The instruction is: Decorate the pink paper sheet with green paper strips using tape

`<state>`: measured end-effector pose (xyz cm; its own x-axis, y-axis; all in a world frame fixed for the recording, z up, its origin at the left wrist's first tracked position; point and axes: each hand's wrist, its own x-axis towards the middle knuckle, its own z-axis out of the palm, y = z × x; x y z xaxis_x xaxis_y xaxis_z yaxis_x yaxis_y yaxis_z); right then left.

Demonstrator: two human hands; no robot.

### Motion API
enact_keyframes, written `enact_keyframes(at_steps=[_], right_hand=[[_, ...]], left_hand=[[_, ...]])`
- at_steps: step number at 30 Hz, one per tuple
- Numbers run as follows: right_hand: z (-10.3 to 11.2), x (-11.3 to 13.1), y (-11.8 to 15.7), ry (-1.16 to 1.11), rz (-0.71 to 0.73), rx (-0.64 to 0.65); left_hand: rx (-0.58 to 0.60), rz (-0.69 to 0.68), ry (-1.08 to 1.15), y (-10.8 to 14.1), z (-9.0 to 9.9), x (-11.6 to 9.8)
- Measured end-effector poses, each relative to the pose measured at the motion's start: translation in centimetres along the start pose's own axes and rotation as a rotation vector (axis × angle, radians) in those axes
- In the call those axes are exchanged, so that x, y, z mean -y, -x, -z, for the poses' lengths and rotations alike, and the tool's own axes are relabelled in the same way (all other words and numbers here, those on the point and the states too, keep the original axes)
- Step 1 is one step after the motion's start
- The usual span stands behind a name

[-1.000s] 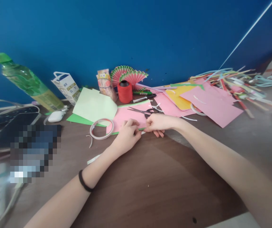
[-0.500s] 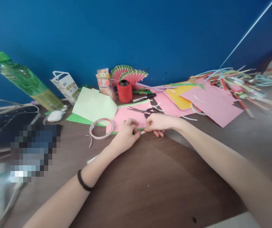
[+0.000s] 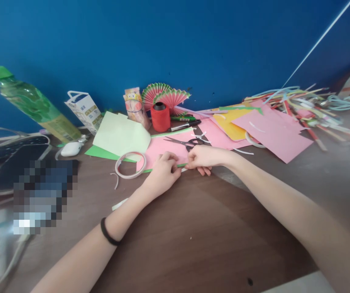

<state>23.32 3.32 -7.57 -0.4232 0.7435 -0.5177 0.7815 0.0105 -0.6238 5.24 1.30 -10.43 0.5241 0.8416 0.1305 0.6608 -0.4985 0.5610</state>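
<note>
A pink sheet with a green border lies on the desk under my hands. My left hand rests on its near edge, fingers bent and thumb drawn in against the paper. Just to the right, my right hand pinches with thumb and forefinger at the same edge; what is between the fingertips is too small to make out. Its other fingers hang loosely below. A pair of scissors with black handles lies open on the sheet, beyond the right hand. Left of the sheet, a roll of tape overlaps its corner.
Pale green paper lies at the left, near a drink carton and green bottle. Behind stand a red thread spool and folded paper fans. Pink paper and a heap of strips and sticks lie right.
The view has shifted very slightly. Both hands hold the same place at the edge of the pink sheet, with no clear movement.
</note>
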Motion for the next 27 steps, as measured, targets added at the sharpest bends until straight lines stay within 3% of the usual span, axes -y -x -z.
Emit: enact_keyframes(at_steps=[27], right_hand=[[0.04, 0.08, 0.03, 0.013, -0.005, 0.006]], left_hand=[[0.002, -0.016, -0.012, -0.03, 0.08, -0.14]])
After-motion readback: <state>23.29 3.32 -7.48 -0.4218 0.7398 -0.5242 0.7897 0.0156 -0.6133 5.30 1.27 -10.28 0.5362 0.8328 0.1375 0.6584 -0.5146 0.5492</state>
